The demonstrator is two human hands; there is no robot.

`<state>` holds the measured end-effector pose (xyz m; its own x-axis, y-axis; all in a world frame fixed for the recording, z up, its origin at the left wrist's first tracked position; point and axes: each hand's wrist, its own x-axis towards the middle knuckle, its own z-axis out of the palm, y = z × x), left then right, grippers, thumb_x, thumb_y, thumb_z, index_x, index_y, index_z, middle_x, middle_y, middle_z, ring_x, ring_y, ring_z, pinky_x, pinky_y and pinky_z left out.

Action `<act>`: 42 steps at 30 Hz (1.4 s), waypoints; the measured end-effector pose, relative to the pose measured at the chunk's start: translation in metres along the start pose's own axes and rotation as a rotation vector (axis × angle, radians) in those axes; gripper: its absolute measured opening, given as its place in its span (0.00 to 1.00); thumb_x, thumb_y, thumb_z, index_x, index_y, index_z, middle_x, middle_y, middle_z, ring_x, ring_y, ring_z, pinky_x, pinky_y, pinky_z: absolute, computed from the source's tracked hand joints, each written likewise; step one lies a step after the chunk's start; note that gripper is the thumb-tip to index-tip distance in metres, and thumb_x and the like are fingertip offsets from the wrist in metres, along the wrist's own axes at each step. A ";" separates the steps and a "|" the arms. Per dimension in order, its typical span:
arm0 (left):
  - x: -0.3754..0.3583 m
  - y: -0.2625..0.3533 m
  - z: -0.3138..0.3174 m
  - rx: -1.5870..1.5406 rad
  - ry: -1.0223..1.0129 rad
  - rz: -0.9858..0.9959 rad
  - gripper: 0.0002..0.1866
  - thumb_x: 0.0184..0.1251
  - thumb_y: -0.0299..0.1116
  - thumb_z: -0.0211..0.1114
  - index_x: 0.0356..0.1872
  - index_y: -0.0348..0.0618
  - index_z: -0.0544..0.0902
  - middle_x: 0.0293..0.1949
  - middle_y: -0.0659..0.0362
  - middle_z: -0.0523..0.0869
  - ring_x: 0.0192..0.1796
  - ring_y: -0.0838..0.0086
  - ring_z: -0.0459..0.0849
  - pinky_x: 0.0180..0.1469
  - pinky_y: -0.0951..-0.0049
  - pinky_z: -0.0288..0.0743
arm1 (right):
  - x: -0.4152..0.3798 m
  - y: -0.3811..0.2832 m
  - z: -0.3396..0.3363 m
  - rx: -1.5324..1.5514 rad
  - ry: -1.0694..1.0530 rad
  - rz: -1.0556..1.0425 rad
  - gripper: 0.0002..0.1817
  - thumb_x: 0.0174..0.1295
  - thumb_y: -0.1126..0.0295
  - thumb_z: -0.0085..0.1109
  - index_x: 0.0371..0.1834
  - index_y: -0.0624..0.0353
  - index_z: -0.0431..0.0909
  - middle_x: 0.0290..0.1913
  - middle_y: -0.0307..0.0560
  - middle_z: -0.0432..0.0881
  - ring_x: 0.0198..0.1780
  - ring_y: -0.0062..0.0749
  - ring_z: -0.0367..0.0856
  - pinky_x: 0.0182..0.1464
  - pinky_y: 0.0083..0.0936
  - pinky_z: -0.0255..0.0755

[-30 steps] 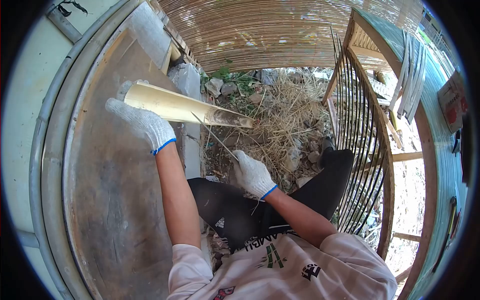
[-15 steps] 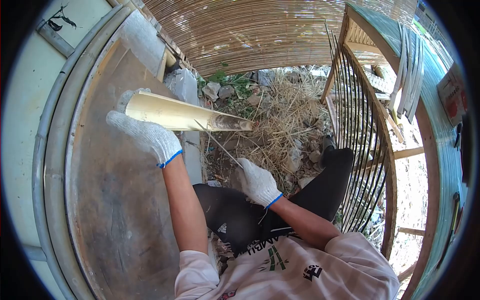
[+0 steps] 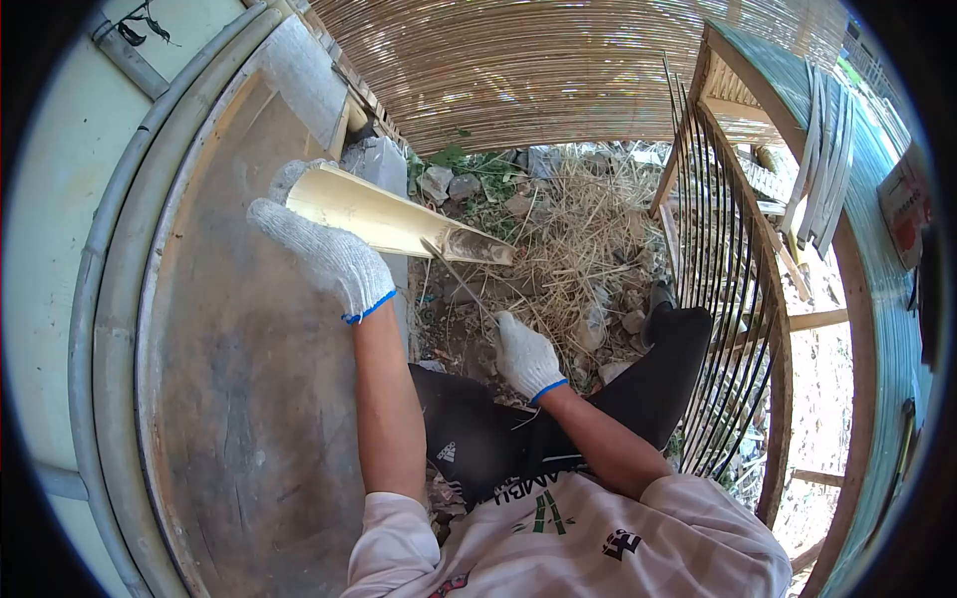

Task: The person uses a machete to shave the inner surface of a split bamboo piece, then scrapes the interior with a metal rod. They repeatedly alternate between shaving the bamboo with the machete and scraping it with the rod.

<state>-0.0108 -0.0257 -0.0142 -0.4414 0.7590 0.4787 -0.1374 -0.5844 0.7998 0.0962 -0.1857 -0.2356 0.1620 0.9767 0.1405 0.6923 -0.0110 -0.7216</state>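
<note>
My left hand, in a white knit glove with a blue cuff, grips the near end of a split bamboo half. Its pale hollow side faces up, and a darker stretch shows toward the far tip. My right hand, gloved the same way, is closed on a knife, its handle hidden in the fist. The thin blade slants up and left, its tip overlapping the bamboo's lower edge just before the darker stretch.
A worn brown board lies to the left, edged by thick bamboo poles. Straw and stones cover the ground ahead. On the right stands a wooden frame with thin dark rods. A woven screen closes the back.
The bamboo and my left hand have shifted right, the bamboo now sloping more downward to the right. My right hand and the knife have moved slightly right in view, which has also shifted a little.
</note>
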 end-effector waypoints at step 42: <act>0.107 0.071 0.009 0.061 -0.059 -0.064 0.45 0.78 0.68 0.45 0.76 0.34 0.64 0.69 0.49 0.76 0.67 0.64 0.76 0.71 0.69 0.65 | -0.029 0.063 -0.027 0.997 0.122 0.447 0.12 0.78 0.63 0.52 0.56 0.56 0.73 0.29 0.35 0.74 0.23 0.20 0.75 0.22 0.20 0.69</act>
<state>-0.0597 0.0165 0.0968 -0.3806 0.8105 0.4453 -0.1087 -0.5174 0.8488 0.1547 -0.2203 -0.2668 0.3629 0.8995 -0.2435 -0.3160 -0.1271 -0.9402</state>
